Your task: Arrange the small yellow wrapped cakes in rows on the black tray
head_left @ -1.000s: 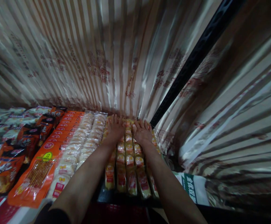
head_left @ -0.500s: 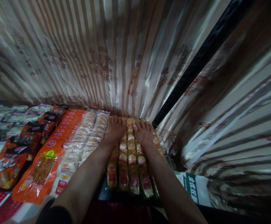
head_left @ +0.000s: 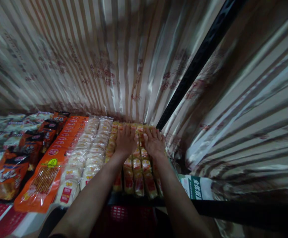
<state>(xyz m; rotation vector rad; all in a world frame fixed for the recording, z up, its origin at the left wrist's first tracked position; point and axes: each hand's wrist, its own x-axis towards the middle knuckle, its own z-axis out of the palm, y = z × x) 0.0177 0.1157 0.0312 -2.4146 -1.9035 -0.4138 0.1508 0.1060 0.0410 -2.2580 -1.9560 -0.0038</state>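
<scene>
Rows of small yellow-wrapped snack packs (head_left: 138,180) stand on a dark shelf, packed closely from front to back. My left hand (head_left: 126,140) lies flat over the left-hand rows, fingers stretched toward the curtain. Beside it, my right hand (head_left: 155,142) rests palm down on the right-hand rows, its fingers slightly spread. A narrow strip of yellow packs shows between the two thumbs. Neither hand grips a pack. Both palms hide the packs beneath them.
Left of the yellow packs are clear packs of round white snacks (head_left: 91,148), orange snack bags (head_left: 42,185) and black-and-orange bags (head_left: 12,173). A striped curtain (head_left: 89,66) hangs behind. A black post (head_left: 183,86) rises at the right, near a green-and-white package (head_left: 197,187).
My left hand has shifted inward, uncovering yellow packs at its left. Both hands remain flat on the packs, with the thumbs closer together. The view has shifted slightly.
</scene>
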